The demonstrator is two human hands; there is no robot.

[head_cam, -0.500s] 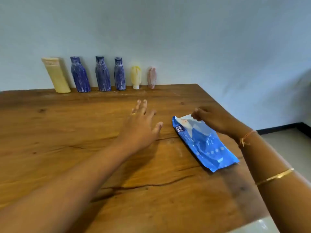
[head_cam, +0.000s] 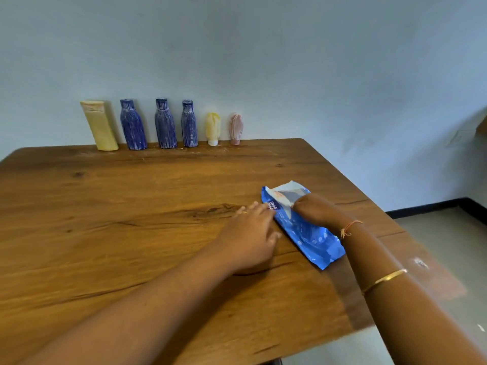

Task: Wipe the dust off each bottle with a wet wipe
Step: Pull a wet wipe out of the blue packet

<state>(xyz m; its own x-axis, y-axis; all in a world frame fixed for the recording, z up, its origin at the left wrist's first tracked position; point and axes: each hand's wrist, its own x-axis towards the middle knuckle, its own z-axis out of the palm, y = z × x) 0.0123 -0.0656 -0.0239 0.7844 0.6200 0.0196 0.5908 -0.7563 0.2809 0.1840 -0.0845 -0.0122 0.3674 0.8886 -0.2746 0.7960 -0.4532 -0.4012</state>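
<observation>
A blue wet-wipe pack (head_cam: 308, 233) lies on the right half of the wooden table (head_cam: 131, 233). My left hand (head_cam: 250, 238) rests flat with straight fingers touching the pack's left edge. My right hand (head_cam: 316, 209) lies on top of the pack with curled fingers pinching at its flap near the far end. Dusty bottles stand in a row along the far edge: a tall yellow bottle (head_cam: 99, 125), three blue bottles (head_cam: 133, 125) (head_cam: 165, 123) (head_cam: 189, 123), a small yellow tube (head_cam: 212, 129) and a small pink tube (head_cam: 235, 129).
A pale blue wall rises right behind the bottles. The table's right edge drops to a light floor (head_cam: 448, 246) with a dark skirting. Bare wood spreads across the table's left and middle.
My left hand has moved right to the pack's edge. My right hand has slid down the pack from its far end onto its top.
</observation>
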